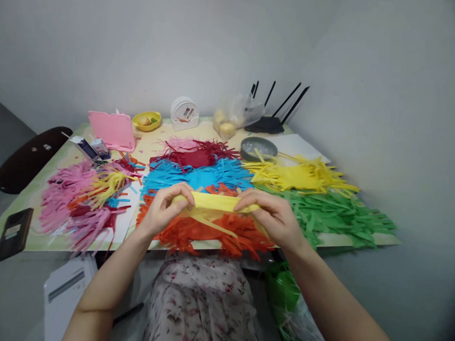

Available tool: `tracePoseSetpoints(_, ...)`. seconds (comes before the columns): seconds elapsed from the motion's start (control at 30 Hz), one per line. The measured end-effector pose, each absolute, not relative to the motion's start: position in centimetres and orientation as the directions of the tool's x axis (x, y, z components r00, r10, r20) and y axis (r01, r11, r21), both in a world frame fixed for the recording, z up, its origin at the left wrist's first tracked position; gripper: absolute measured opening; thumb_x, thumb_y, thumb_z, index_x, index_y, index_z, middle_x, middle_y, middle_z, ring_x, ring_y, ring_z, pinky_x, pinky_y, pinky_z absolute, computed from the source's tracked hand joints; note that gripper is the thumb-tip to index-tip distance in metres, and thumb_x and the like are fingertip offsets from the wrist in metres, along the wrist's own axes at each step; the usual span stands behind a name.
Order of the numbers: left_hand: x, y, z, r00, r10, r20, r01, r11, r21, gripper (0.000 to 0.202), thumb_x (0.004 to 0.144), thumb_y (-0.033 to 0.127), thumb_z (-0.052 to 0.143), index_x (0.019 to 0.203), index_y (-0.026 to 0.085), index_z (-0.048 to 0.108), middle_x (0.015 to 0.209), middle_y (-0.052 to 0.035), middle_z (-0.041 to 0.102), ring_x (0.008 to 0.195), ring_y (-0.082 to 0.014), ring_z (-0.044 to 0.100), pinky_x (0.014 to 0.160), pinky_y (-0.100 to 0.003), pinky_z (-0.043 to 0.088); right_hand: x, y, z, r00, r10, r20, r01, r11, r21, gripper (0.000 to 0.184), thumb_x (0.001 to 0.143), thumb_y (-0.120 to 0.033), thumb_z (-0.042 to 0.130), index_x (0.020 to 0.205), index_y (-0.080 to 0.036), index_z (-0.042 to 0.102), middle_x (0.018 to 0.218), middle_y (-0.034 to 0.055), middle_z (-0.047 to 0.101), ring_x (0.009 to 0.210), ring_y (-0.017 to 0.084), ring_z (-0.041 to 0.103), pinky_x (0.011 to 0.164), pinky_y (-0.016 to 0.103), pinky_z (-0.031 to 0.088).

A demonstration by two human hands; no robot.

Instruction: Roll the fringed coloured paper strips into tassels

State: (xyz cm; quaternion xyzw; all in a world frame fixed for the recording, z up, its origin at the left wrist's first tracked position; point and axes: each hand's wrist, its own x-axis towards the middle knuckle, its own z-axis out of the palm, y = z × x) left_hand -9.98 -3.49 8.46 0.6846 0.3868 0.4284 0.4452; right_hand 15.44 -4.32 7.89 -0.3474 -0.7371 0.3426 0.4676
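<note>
A strip of yellow fringed paper [214, 202] stretches level between my two hands, with loose strands hanging under it. My left hand [169, 205] pinches its left end between thumb and fingers. At the right end, my right hand [273, 215] is closed on it in the same way. Below the strip lies orange fringed paper [198, 229], partly hidden by it. Behind that are blue fringed paper [202, 177] and dark red fringed paper [196, 156]. Yellow fringed sheets [298, 177] and green fringed sheets [334, 213] spread out to the right of my hands.
Pink and mixed fringed bundles [74, 181] lie at left, near a phone [12, 235]. Along the back stand a pink tablet case [112, 130], yellow bowl [146, 127], white coaster holder [185, 121], bag of fruit [227, 128], grey bowl [258, 157] and router [266, 124].
</note>
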Motion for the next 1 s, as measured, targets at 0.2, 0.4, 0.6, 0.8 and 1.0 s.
tracePoseSetpoints(0.2, -9.3, -3.6, 8.7, 0.243, 0.929, 0.279, 0.368, -0.355, 0.86, 0.023, 0.08, 0.038, 0.067, 0.076, 0.019, 0.054, 0.078, -0.0013, 0.059, 0.075, -0.0146, 0.054, 0.072, -0.025, 0.043, 15.0, -4.9, 8.4, -0.32, 0.811, 0.489, 0.405, 0.584, -0.704, 0.019, 0.09, -0.032, 0.056, 0.077, -0.023, 0.067, 0.079, 0.0061, 0.072, 0.077, 0.022, 0.068, 0.073, 0.034, 0.052)
tracePoseSetpoints(0.4, -9.5, -3.6, 8.8, 0.349, 0.899, 0.265, 0.481, -0.414, 0.772, 0.013, 0.085, 0.029, 0.063, 0.093, 0.019, 0.06, 0.092, -0.0036, 0.066, 0.085, -0.0159, 0.06, 0.079, -0.026, 0.044, 14.7, -5.2, 8.3, -0.263, 0.872, 0.412, 0.541, 0.487, -0.686, 0.015, 0.091, -0.029, 0.057, 0.103, -0.022, 0.063, 0.105, 0.0084, 0.072, 0.096, 0.024, 0.067, 0.083, 0.036, 0.051)
tracePoseSetpoints(0.6, -9.5, -4.0, 8.9, 0.399, 0.911, 0.109, 0.198, -0.201, 0.959, 0.021, 0.087, 0.034, 0.061, 0.082, 0.02, 0.046, 0.074, 0.0004, 0.064, 0.071, -0.0153, 0.064, 0.069, -0.027, 0.048, 14.7, -5.6, 8.4, -0.224, 0.945, 0.237, 0.324, 0.302, -0.897, 0.012, 0.088, -0.033, 0.062, 0.083, -0.022, 0.06, 0.078, 0.0028, 0.07, 0.069, 0.018, 0.066, 0.064, 0.029, 0.052)
tracePoseSetpoints(0.8, -9.5, -4.2, 8.0, 0.341, 0.932, 0.122, -0.002, -0.129, 0.992, 0.015, 0.087, 0.03, 0.062, 0.093, 0.016, 0.062, 0.07, -0.0008, 0.068, 0.066, -0.0136, 0.066, 0.069, -0.025, 0.05, 14.2, -5.6, 7.2, -0.155, 0.966, 0.204, 0.024, 0.211, -0.977, 0.013, 0.084, -0.03, 0.067, 0.09, -0.021, 0.074, 0.074, 0.0029, 0.073, 0.063, 0.015, 0.068, 0.06, 0.026, 0.056)
tracePoseSetpoints(1.0, -9.3, -4.0, 7.1, 0.322, 0.925, 0.201, -0.183, -0.148, 0.972, 0.011, 0.086, 0.022, 0.062, 0.079, 0.015, 0.068, 0.069, -0.0019, 0.068, 0.066, -0.0128, 0.065, 0.069, -0.025, 0.049, 14.0, -5.4, 6.2, -0.127, 0.97, 0.208, -0.127, 0.192, -0.973, 0.009, 0.081, -0.023, 0.068, 0.083, -0.022, 0.077, 0.071, 0.0017, 0.072, 0.06, 0.011, 0.065, 0.058, 0.021, 0.054)
